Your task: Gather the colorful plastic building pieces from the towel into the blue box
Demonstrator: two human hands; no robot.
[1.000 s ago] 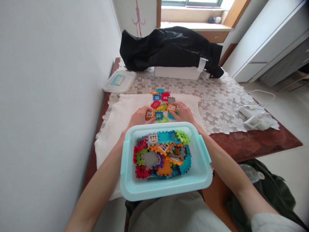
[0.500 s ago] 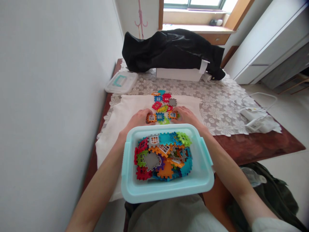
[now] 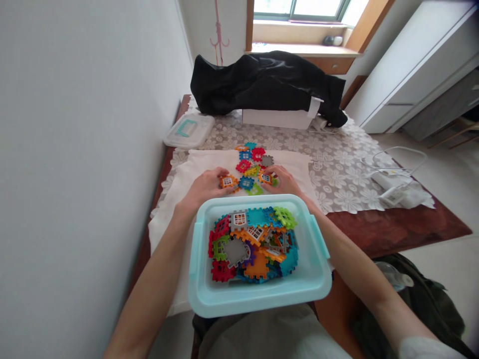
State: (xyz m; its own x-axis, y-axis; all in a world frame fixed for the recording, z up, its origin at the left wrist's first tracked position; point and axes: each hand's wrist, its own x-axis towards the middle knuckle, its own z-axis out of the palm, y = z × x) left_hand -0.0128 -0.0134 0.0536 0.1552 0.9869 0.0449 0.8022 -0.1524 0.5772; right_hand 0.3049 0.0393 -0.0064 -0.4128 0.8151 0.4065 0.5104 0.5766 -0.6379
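Your bare forearms reach forward side by side, left hand (image 3: 204, 185) and right hand (image 3: 283, 180) palms down, fingers curled inward toward each other.

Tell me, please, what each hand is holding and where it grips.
Left hand pinches an orange window tile by its near edge; right hand likewise grips another orange window tile.

Glossy plastic toy tiles (image 3: 250, 169) lying on matt white cloth (image 3: 194, 174), smooth pale-blue plastic tub (image 3: 316, 271) shining near, lace tablecloth (image 3: 337, 174) covering polished wood table (image 3: 396, 229).
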